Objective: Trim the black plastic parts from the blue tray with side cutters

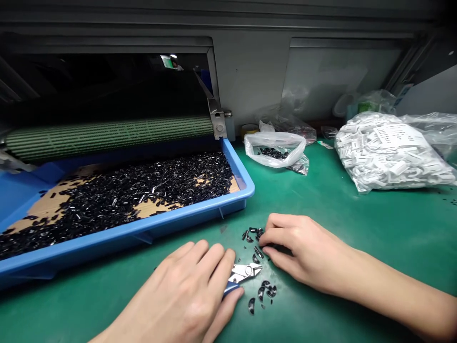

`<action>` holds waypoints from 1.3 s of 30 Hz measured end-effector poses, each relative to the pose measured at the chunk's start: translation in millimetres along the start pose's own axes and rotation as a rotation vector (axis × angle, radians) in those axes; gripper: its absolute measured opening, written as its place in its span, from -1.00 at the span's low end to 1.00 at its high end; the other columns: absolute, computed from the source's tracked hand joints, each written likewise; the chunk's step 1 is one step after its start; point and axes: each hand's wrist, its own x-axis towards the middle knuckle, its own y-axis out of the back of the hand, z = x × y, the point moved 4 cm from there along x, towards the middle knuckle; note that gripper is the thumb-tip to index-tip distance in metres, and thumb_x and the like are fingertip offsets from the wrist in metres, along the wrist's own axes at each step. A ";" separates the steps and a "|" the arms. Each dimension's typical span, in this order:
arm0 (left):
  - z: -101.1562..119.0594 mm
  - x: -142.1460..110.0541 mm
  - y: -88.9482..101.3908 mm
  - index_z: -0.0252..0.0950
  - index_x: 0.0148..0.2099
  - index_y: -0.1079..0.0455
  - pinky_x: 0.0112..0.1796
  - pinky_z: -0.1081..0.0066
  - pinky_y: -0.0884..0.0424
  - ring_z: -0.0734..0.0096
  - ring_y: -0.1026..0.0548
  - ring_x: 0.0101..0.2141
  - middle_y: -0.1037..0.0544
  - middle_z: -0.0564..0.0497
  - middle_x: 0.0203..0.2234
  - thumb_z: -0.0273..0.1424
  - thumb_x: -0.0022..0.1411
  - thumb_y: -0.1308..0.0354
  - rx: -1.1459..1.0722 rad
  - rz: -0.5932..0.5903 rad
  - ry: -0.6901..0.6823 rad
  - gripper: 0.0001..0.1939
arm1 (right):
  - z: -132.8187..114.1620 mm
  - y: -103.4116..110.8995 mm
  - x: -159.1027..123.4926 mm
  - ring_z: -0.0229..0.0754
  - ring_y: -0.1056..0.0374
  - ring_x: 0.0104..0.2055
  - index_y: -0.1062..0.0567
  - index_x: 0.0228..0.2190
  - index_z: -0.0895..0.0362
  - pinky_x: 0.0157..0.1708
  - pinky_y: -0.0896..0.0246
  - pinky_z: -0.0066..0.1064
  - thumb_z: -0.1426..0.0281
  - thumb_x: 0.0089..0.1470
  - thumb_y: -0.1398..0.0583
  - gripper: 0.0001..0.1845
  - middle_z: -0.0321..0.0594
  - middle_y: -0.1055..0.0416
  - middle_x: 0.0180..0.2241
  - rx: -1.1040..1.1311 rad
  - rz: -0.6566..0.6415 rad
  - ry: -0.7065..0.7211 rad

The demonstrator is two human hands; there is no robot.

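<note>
My left hand (pixel 193 286) is closed around the blue handles of a pair of side cutters (pixel 246 270), whose silver jaws point right, just above the green table. The jaws look slightly parted, with nothing between them. Beyond the cutters, my right hand (pixel 300 243) rests on the table, its fingertips bent together at a small pile of black plastic parts (pixel 251 234). Whether a part is pinched there is hidden by the fingers. Several curved black pieces (pixel 266 290) lie loose in front of the jaws, with small scraps among them.
A blue tray (pixel 200 209) full of small black parts stands at the left, below a green conveyor belt (pixel 114 136). Behind my right hand sits an open plastic bag (pixel 274 150) with black parts. A large clear bag of white parts (pixel 392 155) lies at the right.
</note>
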 end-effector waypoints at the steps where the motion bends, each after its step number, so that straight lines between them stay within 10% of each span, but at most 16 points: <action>1: 0.1 0.1 0.2 -0.34 0.00 -0.52 -0.26 0.11 -0.52 0.09 -0.55 -0.30 -0.59 -0.11 -0.26 -0.34 0.55 0.16 -0.002 0.000 0.001 -0.60 | -1.1 0.0 -0.3 -0.19 -0.36 -0.29 -0.58 -0.24 0.15 -0.26 -0.21 -0.35 0.47 0.31 -0.17 -0.84 -0.22 -0.43 -0.26 -0.025 -0.007 -0.009; 39: -0.1 -9.6 -11.5 -0.34 0.05 -0.50 -0.18 -0.05 -0.58 -0.02 -0.57 -0.21 -0.58 -0.13 -0.18 -0.29 0.50 0.01 -0.040 -0.125 0.062 -0.68 | -18.0 -3.9 -13.0 -0.26 -0.31 -0.34 -0.48 -0.28 0.10 -0.31 -0.13 -0.40 0.52 0.34 -0.15 -0.85 -0.35 -0.39 -0.35 0.109 -0.066 0.052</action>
